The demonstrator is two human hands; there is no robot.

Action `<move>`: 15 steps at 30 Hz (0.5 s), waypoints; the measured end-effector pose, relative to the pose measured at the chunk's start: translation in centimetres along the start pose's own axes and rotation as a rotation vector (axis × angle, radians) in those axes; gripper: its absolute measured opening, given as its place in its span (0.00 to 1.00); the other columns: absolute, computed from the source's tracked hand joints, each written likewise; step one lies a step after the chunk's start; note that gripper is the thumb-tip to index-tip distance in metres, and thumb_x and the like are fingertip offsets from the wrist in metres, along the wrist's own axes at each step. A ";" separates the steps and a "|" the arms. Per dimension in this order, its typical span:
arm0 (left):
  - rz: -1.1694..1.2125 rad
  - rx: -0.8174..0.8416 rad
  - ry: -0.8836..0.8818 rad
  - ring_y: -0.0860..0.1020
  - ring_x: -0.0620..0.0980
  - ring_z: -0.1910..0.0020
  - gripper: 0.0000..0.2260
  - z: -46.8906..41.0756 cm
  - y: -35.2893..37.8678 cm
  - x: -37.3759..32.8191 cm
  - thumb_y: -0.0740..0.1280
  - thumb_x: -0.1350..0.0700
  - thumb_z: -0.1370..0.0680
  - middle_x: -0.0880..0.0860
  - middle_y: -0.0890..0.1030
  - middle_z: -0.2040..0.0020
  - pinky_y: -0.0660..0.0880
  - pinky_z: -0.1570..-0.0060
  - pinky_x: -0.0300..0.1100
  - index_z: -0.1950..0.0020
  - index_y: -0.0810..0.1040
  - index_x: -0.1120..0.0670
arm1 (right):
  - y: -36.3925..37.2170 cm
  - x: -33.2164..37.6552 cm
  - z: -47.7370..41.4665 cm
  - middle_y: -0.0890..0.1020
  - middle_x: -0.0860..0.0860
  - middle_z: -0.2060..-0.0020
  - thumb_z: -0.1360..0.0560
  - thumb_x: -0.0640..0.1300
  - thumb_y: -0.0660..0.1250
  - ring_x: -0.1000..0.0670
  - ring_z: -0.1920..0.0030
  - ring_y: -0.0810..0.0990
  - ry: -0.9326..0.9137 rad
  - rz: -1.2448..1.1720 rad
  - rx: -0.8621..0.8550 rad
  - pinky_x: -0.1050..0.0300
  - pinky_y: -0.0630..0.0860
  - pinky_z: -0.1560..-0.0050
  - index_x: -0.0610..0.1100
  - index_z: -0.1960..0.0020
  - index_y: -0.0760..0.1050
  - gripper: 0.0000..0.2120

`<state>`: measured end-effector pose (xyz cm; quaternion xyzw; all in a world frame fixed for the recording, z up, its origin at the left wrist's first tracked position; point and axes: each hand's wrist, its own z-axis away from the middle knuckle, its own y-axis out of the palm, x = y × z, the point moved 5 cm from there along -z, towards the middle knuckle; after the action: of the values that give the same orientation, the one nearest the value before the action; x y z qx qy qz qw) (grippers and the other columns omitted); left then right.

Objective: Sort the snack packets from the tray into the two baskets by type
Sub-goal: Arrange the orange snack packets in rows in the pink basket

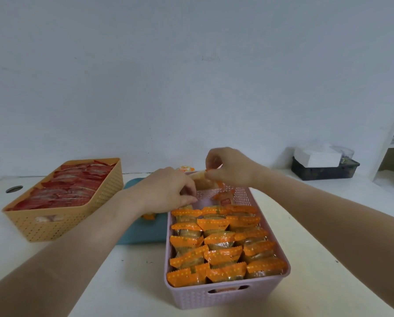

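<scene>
Both hands reach forward over the far end of the pink basket (225, 296), which stands nearest on the white bench (134, 266). Its near part is already packed with orange packets (216, 255) standing in tidy rows, so only the far end is free, and this is probably why the hands work there. The left hand (168, 193) is curled at the far left rim of this basket, its fingertips closed on something small; I think it is the edge of a packet being pressed into the row, but the hand hides it and I cannot tell for sure. The right hand (230, 168) is a little farther and higher, and it pinches the top seam of one orange packet (205, 181), which hangs above the free end, I judge so that it can go down upright like the others. Between the two baskets lies the blue tray (143, 232); a small orange piece shows on it beside the left wrist, and another orange packet (185, 168) peeks out behind the hands. To the left, well apart, the yellow basket (61, 220) holds the red packets (63, 186), lying flat and overlapped. The sorting seems nearly finished. Far right, near the wall, stands a dark box (324, 170) with white tissue.
</scene>
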<state>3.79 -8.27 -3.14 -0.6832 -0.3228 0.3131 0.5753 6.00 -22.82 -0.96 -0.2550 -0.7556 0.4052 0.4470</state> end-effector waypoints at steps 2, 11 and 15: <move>0.004 -0.020 0.007 0.79 0.42 0.54 0.08 0.1 -0.1 -0.3 0.64 0.48 0.22 0.43 0.83 0.51 0.75 0.52 0.42 0.47 0.82 0.45 | -0.8 0.3 0.3 0.79 0.54 0.62 0.28 0.41 0.69 0.56 0.64 0.77 0.000 -0.020 0.038 0.62 0.72 0.64 0.48 0.56 0.75 0.04; 0.089 -0.081 -0.062 0.78 0.46 0.58 0.12 -0.9 -0.1 -1.0 0.63 0.43 0.22 0.47 0.82 0.57 0.76 0.55 0.48 0.48 0.80 0.49 | 2.4 0.3 1.3 0.85 0.49 0.58 0.29 0.50 0.73 0.49 0.58 0.82 0.017 0.063 0.287 0.55 0.78 0.53 0.47 0.53 0.82 0.08; 0.376 0.048 -0.120 0.79 0.47 0.47 0.16 -2.0 0.5 -1.4 0.68 0.46 0.24 0.48 0.82 0.44 0.75 0.45 0.46 0.39 0.70 0.48 | 1.2 -0.6 1.2 0.84 0.48 0.52 0.31 0.45 0.76 0.49 0.54 0.82 0.101 -0.037 0.261 0.52 0.79 0.48 0.43 0.45 0.78 0.16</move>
<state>4.64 -10.60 -3.28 -0.6977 -0.2156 0.4627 0.5026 5.28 -23.12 -2.57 -0.2010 -0.6774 0.4785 0.5214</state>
